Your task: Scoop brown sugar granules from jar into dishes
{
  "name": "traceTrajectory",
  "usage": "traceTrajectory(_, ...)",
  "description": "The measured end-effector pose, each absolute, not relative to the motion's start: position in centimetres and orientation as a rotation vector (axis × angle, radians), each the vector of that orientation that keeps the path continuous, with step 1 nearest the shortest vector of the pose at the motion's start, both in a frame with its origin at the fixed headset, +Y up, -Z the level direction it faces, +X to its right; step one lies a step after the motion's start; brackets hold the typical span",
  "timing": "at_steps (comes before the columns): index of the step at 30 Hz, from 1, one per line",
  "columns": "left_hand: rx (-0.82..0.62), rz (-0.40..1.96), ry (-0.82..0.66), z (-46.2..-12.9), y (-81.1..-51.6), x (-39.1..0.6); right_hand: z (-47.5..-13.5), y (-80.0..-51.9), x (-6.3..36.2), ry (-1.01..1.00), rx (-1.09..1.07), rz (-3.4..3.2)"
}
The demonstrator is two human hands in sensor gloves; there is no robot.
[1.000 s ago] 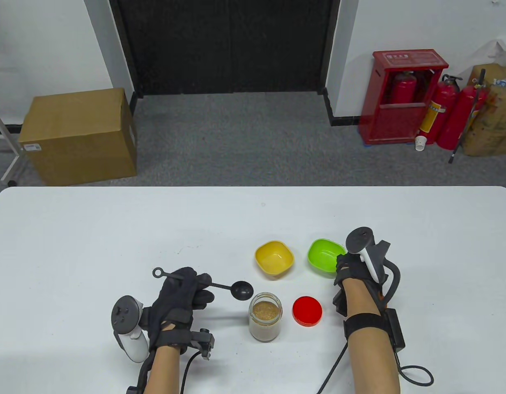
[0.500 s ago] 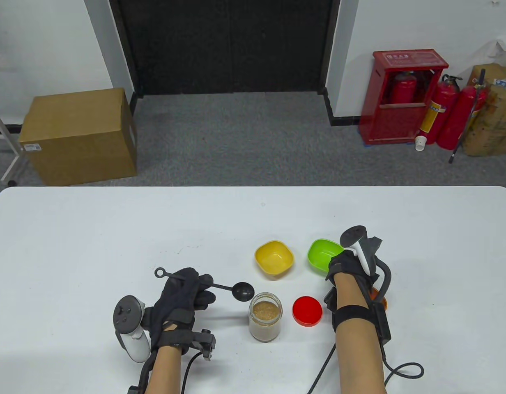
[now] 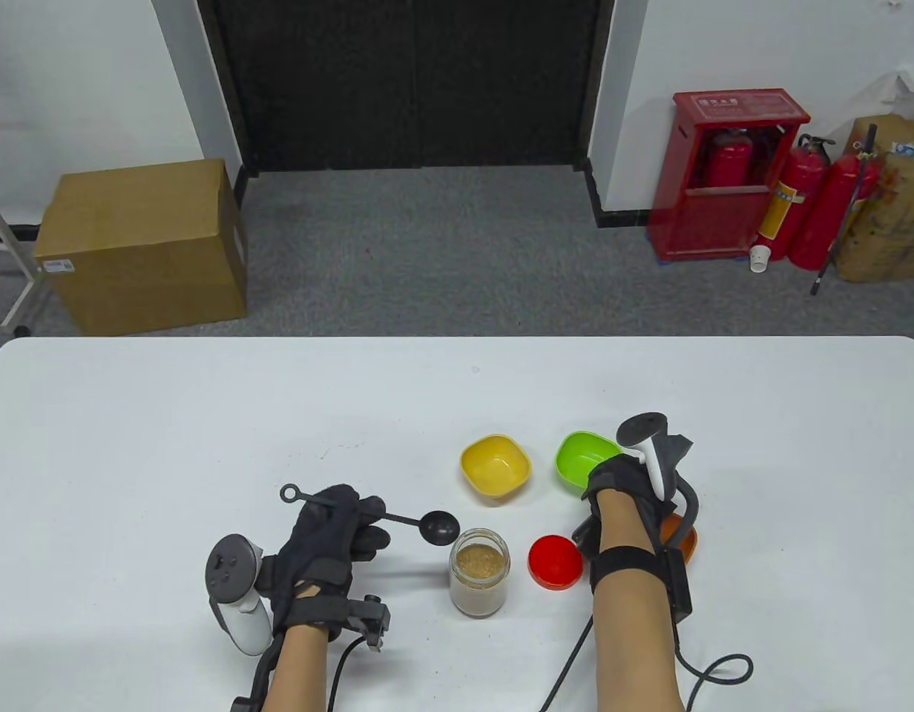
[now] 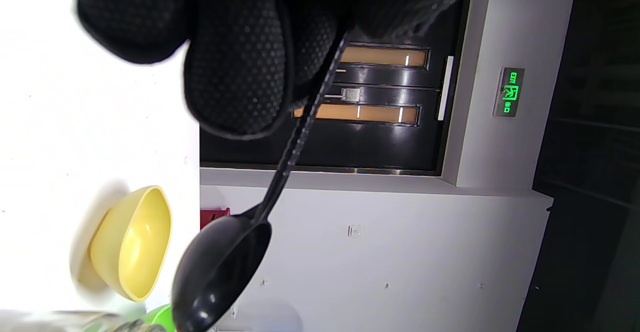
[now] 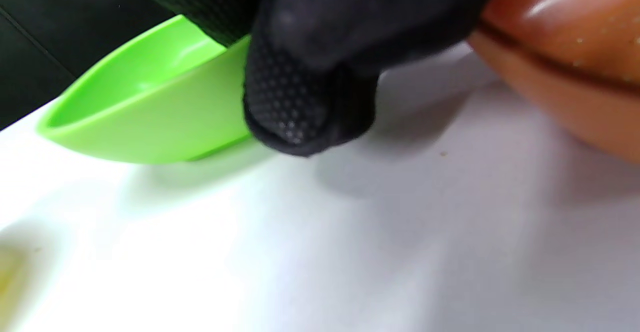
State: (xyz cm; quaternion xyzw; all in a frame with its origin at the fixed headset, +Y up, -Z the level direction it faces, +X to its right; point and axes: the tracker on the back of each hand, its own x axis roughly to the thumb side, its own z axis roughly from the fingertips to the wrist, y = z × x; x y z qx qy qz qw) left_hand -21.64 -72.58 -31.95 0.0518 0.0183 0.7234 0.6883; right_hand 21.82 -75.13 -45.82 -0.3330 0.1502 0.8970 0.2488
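My left hand [image 3: 346,523] grips the handle of a black spoon [image 3: 438,525], holding it level with its empty bowl just left of the open glass jar of brown sugar [image 3: 479,571]. In the left wrist view the gloved fingers [image 4: 240,72] wrap the handle and the spoon [image 4: 220,267] hangs near the yellow dish [image 4: 132,242]. My right hand [image 3: 613,478] holds the near right rim of the green dish [image 3: 579,454]. A fingertip [image 5: 295,107] presses on the green dish's [image 5: 150,117] outer wall. The yellow dish [image 3: 495,464] sits empty to its left.
The red jar lid [image 3: 555,561] lies right of the jar. An orange dish [image 3: 685,540] shows partly from under my right wrist, and the orange dish [image 5: 565,72] is close beside the fingers. A cable trails off the table's [image 3: 130,445] near edge.
My right hand has shifted left and nearer, nudging the green dish slightly left and uncovering the orange dish. The left hand and spoon have barely moved.
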Motion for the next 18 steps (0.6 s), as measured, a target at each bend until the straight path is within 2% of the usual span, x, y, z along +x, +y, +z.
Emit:
traceTrajectory(9, 0.102, 1.629, 0.02, -32.0, -72.3, -21.2, -43.8, -73.3, 23.3, 0.277, -0.83, 2.406)
traceTrajectory(18, 0.123, 1.578, -0.03, -32.1, -70.3, -20.3, -40.5, -68.5, 23.8, 0.121, -0.632, 2.468)
